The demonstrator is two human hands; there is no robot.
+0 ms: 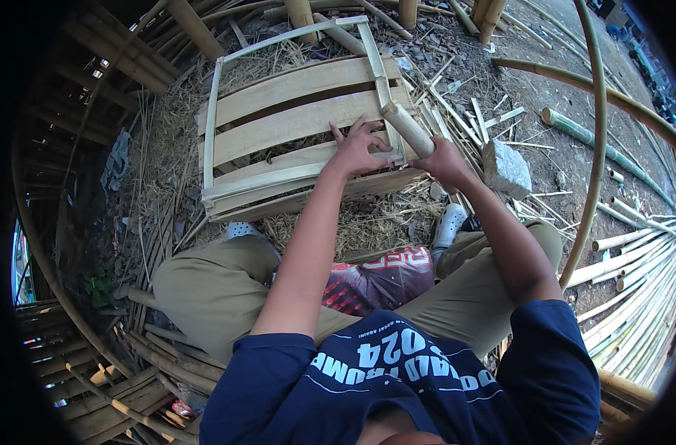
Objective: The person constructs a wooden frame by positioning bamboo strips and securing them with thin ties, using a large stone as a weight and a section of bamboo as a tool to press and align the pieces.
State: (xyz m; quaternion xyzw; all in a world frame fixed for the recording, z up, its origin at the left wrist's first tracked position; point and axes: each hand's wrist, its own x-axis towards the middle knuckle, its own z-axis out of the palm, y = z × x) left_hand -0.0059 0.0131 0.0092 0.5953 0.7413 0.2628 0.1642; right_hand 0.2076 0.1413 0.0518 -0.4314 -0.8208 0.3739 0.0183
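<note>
A rectangular frame of thin pale bamboo strips [211,133] lies on top of a slatted wooden crate [293,116] in front of me. My left hand [359,150] is at the frame's near right corner. Its thumb and forefinger pinch together there, the other fingers spread over the slats; anything between the fingertips is too small to make out. My right hand [443,163] is closed around the near end of a short, thick bamboo club [408,129]. The club slants up and to the left, its far end above the frame's right side.
A pale stone block [506,169] sits right of the crate, among scattered bamboo slivers [477,119]. Bundled bamboo poles [638,285] lie at the right. A curved bamboo pole [597,133] rises at my right; bamboo framework [123,52] stands at the left. Straw covers the ground around the crate.
</note>
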